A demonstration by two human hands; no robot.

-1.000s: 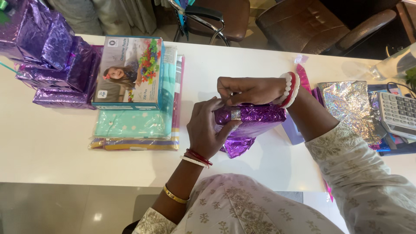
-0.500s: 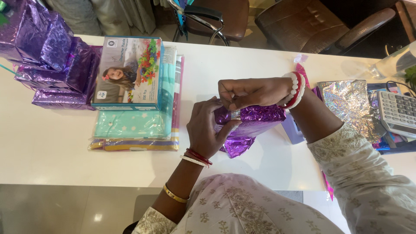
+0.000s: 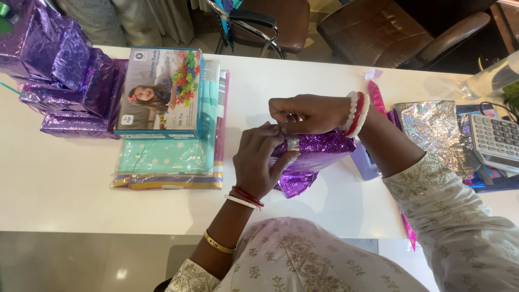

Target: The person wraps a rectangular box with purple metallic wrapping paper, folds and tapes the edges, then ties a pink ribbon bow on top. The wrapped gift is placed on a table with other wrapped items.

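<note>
Firstly, at the far left of the smooth white table (image 3: 65, 178) stands a pile of boxes wrapped in shiny purple foil (image 3: 59, 70). Just beside it lies a colourful cardboard toy box with a child's picture (image 3: 160, 89), resting on a flat stack of mint-green and striped wrapping sheets in clear plastic (image 3: 162, 159).

Near the middle, the left hand (image 3: 259, 159) presses against the near end of a small parcel in crinkled purple foil (image 3: 319, 151), with the fingers closed around the end and the thumb on its side. The right hand (image 3: 311, 112) lies over the top edge of the same parcel, and its fingertips are pinched together at a strip of clear tape (image 3: 293, 143). The parcel rests on the table, between both hands.

To the right lies a loose sheet of silver holographic foil (image 3: 435, 130), and next to it a grey desk calculator (image 3: 494, 138). Behind the table, two brown padded chairs (image 3: 389, 30) stand. The floor in front of the table is pale and glossy.
</note>
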